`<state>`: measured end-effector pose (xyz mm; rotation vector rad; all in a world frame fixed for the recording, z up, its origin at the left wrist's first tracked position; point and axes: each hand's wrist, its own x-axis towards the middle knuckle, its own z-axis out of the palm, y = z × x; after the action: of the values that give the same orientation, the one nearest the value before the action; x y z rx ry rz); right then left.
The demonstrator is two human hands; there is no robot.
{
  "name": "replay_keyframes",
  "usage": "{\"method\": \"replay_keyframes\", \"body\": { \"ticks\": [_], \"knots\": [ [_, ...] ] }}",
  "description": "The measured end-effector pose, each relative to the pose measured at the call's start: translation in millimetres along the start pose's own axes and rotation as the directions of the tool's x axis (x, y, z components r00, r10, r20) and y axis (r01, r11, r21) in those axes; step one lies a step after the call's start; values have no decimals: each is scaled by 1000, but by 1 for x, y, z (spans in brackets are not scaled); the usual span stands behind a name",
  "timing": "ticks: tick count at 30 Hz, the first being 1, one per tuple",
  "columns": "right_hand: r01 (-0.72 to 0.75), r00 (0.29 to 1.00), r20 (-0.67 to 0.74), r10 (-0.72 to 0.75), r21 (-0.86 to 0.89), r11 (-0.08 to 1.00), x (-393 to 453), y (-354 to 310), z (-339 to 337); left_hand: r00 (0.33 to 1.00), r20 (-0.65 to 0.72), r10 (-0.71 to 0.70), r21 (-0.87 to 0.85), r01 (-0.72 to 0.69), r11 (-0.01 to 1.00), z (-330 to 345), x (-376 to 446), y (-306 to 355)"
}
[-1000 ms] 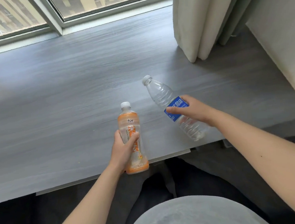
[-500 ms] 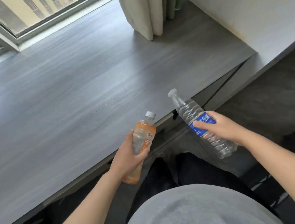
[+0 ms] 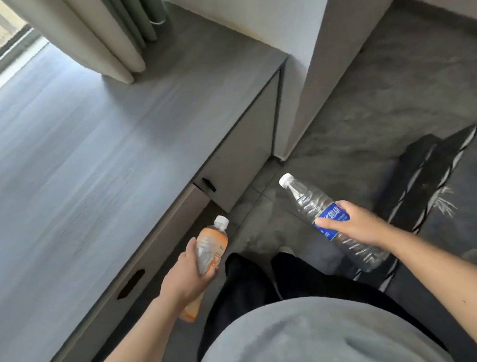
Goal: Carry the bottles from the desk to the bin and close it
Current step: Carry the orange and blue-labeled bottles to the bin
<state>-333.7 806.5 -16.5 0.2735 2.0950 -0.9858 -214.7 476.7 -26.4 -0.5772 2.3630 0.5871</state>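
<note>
- The left hand [image 3: 186, 279] is wrapped around the orange-labelled bottle [image 3: 209, 254], held off the desk [image 3: 59, 166] just beside its front edge.
- The right hand [image 3: 355, 224] grips the clear bottle [image 3: 313, 203] at its blue label, out over the dark floor [image 3: 395, 82].
- Two bottles in all, one per hand, both with white caps tilted away from the body.
- The clear one is ribbed and see-through; the orange one has a pale, cloudy body.
- One curtain [image 3: 100, 34] hangs at the desk's far end.

a home room: curtain [image 3: 100, 40], built-in desk [image 3: 72, 154].
</note>
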Motion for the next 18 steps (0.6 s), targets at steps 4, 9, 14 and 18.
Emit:
{"method": "replay_keyframes", "body": {
  "ticks": [4, 9, 14, 18],
  "knots": [
    [-55, 996, -73, 57, 20, 998, -7, 33, -18, 998, 16, -62, 75, 61, 995, 13, 4, 8],
    [-153, 975, -167, 150, -7, 988, -9, 61, -30, 993, 80, -87, 157, 74, 985, 10, 16, 9],
    [-267, 936, -219, 276, 72, 961, -18, 92, -26, 990, 122, -71, 249, 39, 968, -4, 43, 23],
    [-356, 895, -229, 384, 152, 922, -33, 119, -22, 984, 176, 1, 304, -55, 951, -13, 68, 56]
  ]
}}
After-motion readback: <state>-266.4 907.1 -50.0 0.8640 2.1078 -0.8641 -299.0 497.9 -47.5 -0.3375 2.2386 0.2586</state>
